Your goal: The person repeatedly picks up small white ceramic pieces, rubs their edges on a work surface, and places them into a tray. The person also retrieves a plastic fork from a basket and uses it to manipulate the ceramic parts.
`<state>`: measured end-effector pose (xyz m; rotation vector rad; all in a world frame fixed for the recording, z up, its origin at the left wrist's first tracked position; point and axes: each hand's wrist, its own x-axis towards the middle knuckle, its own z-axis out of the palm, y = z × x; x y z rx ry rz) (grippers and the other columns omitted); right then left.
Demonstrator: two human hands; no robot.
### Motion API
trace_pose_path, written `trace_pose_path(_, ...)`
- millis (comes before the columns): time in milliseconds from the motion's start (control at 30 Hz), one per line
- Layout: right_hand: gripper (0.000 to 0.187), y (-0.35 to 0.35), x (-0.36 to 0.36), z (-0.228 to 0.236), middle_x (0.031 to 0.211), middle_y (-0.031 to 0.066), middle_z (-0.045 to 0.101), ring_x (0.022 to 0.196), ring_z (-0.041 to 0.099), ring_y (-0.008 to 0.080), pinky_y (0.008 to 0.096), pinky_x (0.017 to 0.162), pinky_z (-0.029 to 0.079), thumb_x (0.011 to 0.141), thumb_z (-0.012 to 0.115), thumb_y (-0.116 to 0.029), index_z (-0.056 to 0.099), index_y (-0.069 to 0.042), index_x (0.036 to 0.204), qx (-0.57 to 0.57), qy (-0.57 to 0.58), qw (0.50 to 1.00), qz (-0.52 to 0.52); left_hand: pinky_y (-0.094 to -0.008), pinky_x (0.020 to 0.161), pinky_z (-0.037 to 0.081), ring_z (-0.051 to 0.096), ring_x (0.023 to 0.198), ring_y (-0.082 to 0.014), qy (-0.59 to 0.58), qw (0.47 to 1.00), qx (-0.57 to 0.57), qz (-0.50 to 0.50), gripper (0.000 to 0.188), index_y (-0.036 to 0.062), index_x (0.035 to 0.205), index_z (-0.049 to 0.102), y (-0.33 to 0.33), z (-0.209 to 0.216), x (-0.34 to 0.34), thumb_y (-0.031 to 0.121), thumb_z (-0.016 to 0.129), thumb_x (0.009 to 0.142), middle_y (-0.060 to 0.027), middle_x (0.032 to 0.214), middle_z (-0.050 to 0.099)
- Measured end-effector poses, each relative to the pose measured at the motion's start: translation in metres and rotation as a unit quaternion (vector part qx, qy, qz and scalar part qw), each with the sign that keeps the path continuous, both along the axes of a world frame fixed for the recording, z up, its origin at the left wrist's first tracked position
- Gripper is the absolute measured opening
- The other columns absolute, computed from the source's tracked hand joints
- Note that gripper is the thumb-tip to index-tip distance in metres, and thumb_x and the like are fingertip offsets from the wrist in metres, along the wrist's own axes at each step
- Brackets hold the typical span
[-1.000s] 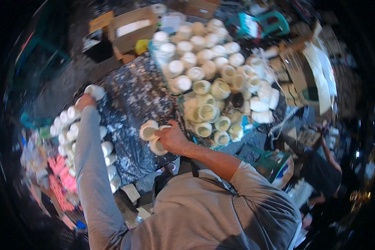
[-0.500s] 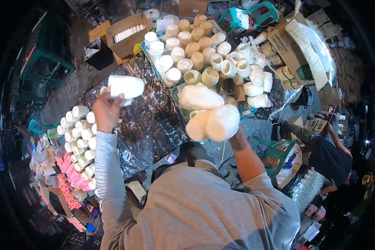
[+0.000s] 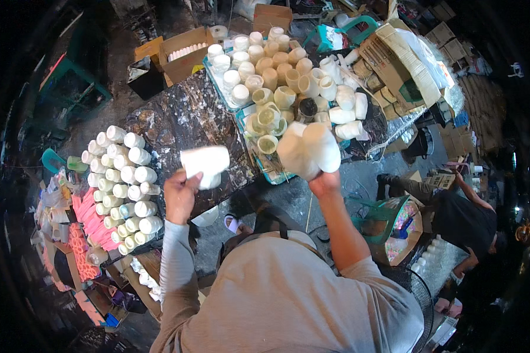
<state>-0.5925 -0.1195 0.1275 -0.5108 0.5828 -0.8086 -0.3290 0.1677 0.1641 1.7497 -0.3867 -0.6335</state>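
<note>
My left hand (image 3: 179, 195) is closed round white jar-shaped pots (image 3: 205, 159), one overlapping another below it, above the front of the dark table. Its fingers partly hide the lower one. Out to the right, my right hand (image 3: 325, 183) grips white rounded pots (image 3: 323, 147) from below, two side by side and slightly blurred. Just beyond them, several open, cream-coloured pots (image 3: 268, 144) stand on a blue-edged tray (image 3: 239, 120). White and tan pots (image 3: 270, 77) stand close together farther back. Some white ones (image 3: 348, 130) lie on their sides at the right.
Rows of white pots (image 3: 128, 174) lie stacked at left, beside pink material (image 3: 92, 219). Cardboard boxes (image 3: 188, 44) stand at the back, and a large open carton (image 3: 388, 56) at back right. Green chairs (image 3: 365, 220) flank the table. Another person (image 3: 465, 217) bends down at far right.
My left hand has come nearer and to the right with its pots. My right hand has turned; a third pale piece beside its pots no longer shows. The view has shifted.
</note>
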Motion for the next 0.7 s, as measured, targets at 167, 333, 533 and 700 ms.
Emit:
trace_pose_path(167, 0.042, -0.023, -0.052, 0.001, 0.142, 0.0172, 0.061, 0.128, 0.062, 0.0341, 0.0522, 0.107, 0.053, 0.104, 0.048, -0.006, 0.051, -0.001, 0.145, 0.042, 0.152, 0.986, -0.056, -0.0263, 0.06, 0.043, 0.055, 0.069, -0.0085, -0.007, 0.999, 0.027, 0.026, 0.015, -0.0058, 0.086, 0.073, 0.018, -0.004, -0.043, 0.008, 0.078, 0.088, -0.0036, 0.083, 0.064)
trace_pose_path(333, 0.041, -0.075, -0.094, -0.015, 0.13, 0.0165, 0.066, 0.115, 0.069, 0.0317, 0.0463, 0.095, 0.06, 0.097, 0.056, 0.005, 0.055, 0.001, 0.138, 0.046, 0.196, 0.975, -0.098, -0.0263, 0.062, 0.044, 0.056, 0.069, -0.0096, 0.001, 0.999, 0.011, 0.049, 0.015, -0.0049, 0.091, 0.075, -0.028, 0.026, -0.066, 0.01, 0.078, 0.09, -0.004, 0.087, 0.064)
trace_pose_path(533, 0.035, -0.145, -0.128, -0.025, 0.118, 0.0115, 0.069, 0.099, 0.071, 0.0211, 0.0372, 0.086, 0.061, 0.092, 0.07, 0.004, 0.064, 0.002, 0.126, -0.013, 0.233, 0.972, -0.029, -0.0257, 0.06, 0.041, 0.052, 0.066, -0.0094, -0.078, 0.997, 0.023, -0.012, 0.015, -0.0018, 0.098, 0.079, -0.131, 0.057, -0.079, 0.012, 0.077, 0.093, -0.0018, 0.08, 0.059)
trace_pose_path(700, 0.029, -0.176, -0.125, -0.026, 0.11, 0.01, 0.072, 0.094, 0.07, 0.0164, 0.0318, 0.082, 0.058, 0.089, 0.067, 0.007, 0.067, 0.005, 0.119, -0.119, 0.334, 0.935, 0.006, -0.028, 0.06, 0.04, 0.05, 0.069, -0.0097, -0.139, 0.982, 0.062, -0.108, 0.015, -0.0006, 0.1, 0.079, -0.203, 0.067, -0.101, 0.01, 0.078, 0.09, -0.0023, 0.074, 0.055)
